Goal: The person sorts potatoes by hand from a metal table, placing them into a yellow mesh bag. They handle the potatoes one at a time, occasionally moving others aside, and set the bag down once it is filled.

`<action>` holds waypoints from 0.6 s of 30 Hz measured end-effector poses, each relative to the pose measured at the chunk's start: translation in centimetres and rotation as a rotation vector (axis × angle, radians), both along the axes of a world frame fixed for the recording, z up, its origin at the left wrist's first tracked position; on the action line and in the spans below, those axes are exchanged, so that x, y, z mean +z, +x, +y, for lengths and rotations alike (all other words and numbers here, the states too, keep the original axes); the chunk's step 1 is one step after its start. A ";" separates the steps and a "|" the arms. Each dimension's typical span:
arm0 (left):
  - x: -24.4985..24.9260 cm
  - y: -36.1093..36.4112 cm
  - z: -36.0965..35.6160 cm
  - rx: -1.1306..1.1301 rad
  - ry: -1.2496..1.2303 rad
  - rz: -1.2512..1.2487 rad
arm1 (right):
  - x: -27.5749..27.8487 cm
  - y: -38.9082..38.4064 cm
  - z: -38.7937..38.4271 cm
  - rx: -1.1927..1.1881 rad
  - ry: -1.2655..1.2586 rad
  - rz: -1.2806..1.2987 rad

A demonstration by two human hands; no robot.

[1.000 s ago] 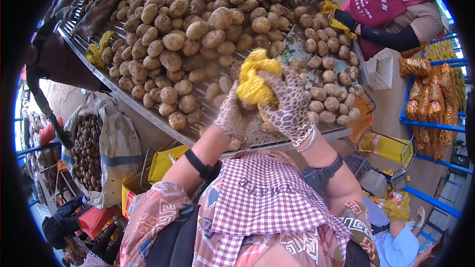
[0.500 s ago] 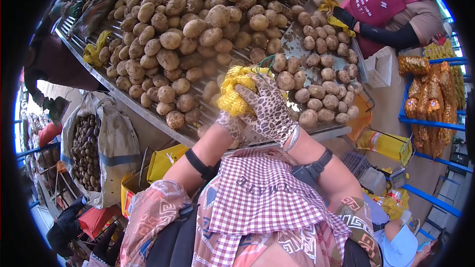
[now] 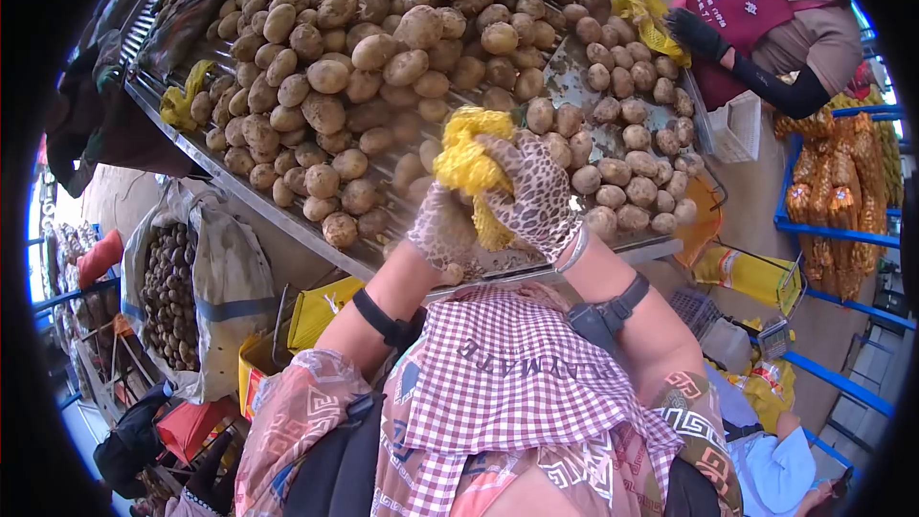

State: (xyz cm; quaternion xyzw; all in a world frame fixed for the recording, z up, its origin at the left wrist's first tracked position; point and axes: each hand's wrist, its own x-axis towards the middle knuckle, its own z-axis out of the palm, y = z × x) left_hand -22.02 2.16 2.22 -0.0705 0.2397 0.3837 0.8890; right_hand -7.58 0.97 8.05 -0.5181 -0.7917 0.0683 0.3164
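A bunched yellow mesh bag (image 3: 469, 158) is held up just above the near edge of a metal sorting table (image 3: 239, 193), toward its right end. It is caught between two hands in leopard-print gloves. The right hand (image 3: 531, 196) lies over the top of the bundle, fingers curled tight across the netting. The left hand (image 3: 442, 230) closes on the mesh from below and to the left. A tail of netting hangs down between the two palms. Both forearms rise from a checked apron (image 3: 517, 373), each with a dark strap around it.

Behind the bag, the table is heaped with potatoes (image 3: 383, 57). The pile is deepest across the middle and the far side, and thins to a single layer at the right end, where bare metal shows between the tubers. A second scrap of yellow netting (image 3: 182, 101) lies at the near left edge.

At the far right corner a co-worker in a red apron (image 3: 742, 5) stands against the table. This person's black-gloved hands (image 3: 694, 33) are on another yellow mesh bag (image 3: 646, 19).

On the floor below the near left edge an open sack of potatoes (image 3: 172, 297) stands beside a yellow crate (image 3: 321, 311). Well to the right of the table, filled orange net bags (image 3: 842, 172) are stacked on a blue rack (image 3: 833, 235).
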 end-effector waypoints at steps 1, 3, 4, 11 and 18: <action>0.2 -0.2 -0.2 -0.021 -0.074 0.138 | -1.6 0.6 0.6 -0.188 -0.276 0.243; -0.3 -1.7 -0.1 -0.038 0.008 -0.103 | -6.8 3.9 2.9 -0.388 -0.595 0.634; -0.6 -2.4 -0.2 -0.071 0.080 -0.343 | -5.2 3.8 2.5 -0.480 -0.601 0.750; 1.0 -1.9 0.4 0.036 0.084 -0.146 | -3.2 4.3 3.6 -0.466 -0.512 1.274; -0.6 0.4 0.8 0.052 0.100 -0.099 | 3.1 -1.2 0.8 -0.037 0.193 -0.022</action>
